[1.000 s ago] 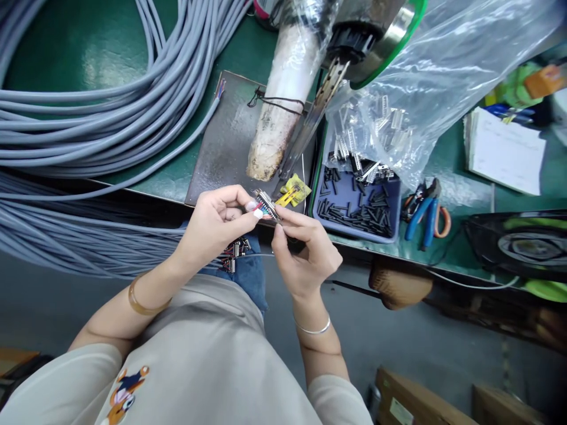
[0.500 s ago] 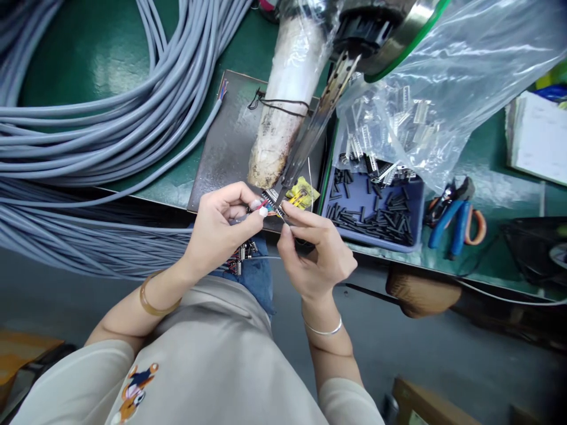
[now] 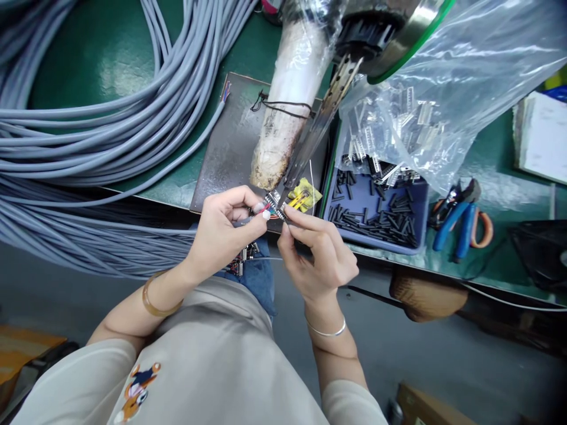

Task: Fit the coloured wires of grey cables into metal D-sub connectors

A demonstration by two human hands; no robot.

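My left hand (image 3: 225, 227) is closed in a pinch around thin coloured wires (image 3: 271, 210) at the end of a grey cable. Fingertips of my right hand (image 3: 321, 254) pinch a small metal pin connector (image 3: 280, 215) beside those wires. Right above them is the dark tip of a soldering iron (image 3: 305, 150), slanting down from the upper right; whether it touches the connector I cannot tell. Next to the iron hangs a white, plastic-wrapped tube (image 3: 290, 82) with a scorched lower end. A crumpled yellow sponge (image 3: 305, 198) lies just behind my right fingertips.
Coils of grey cable (image 3: 133, 130) cover the left side. On the right, a blue tray (image 3: 419, 242) holds black sleeves and a plastic bag (image 3: 478, 77) of connectors. Blue-handled cutters (image 3: 464, 230) lie beside it. Finished-looking connectors (image 3: 239, 262) rest on my lap.
The view has shifted slightly. Both hands keep their pinch near the iron's tip, and more of the coloured wires and the connector shows between my fingers.
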